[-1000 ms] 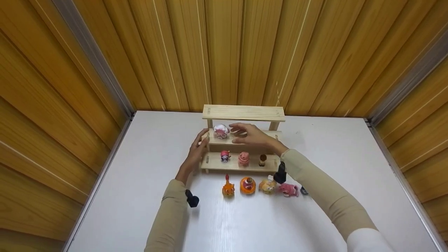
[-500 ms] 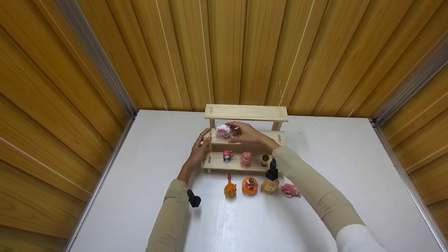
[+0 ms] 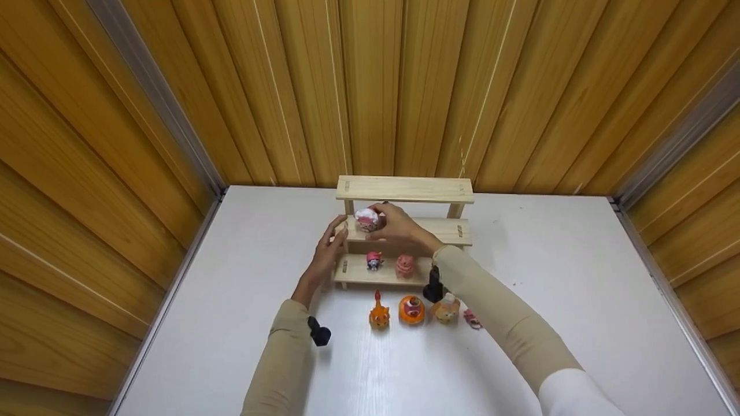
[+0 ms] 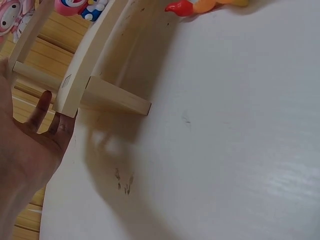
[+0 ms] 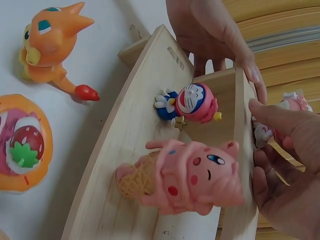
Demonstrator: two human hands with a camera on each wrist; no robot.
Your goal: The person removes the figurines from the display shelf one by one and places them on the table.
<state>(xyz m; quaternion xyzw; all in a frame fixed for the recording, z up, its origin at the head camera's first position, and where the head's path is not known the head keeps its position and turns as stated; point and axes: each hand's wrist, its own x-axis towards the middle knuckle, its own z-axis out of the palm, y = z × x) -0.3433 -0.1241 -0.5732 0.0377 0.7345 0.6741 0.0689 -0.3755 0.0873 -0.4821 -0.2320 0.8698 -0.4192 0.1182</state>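
My right hand point(image 3: 398, 225) curls round a pink-and-white figurine point(image 3: 366, 219) at the left of the wooden stand's middle tier. In the right wrist view its thumb and fingers point(image 5: 272, 192) lie against the figurine, partly covering it. My left hand point(image 3: 326, 254) rests against the left end of the stand point(image 3: 404, 188), its fingers point(image 4: 39, 112) fairly straight at the tier ends. Below, on the lowest tier, stand a blue figurine in a pink hood point(image 5: 192, 102) and a pink figurine on a cone point(image 5: 185, 177).
In front of the stand, an orange figurine with a red-tipped tail point(image 3: 379, 315), an orange ring-shaped figurine point(image 3: 411, 310), a yellowish figurine point(image 3: 445, 311) and a pink figurine point(image 3: 472, 319) line up on the white table point(image 3: 191, 346). My right sleeve partly covers the pink one. Wood-panelled walls point(image 3: 370, 86) enclose the table.
My right hand has moved left and taken hold of the pink-and-white figurine. Its arm now hides a small dark-haired figurine on the lowest tier. The left hand has stayed at the stand's end.
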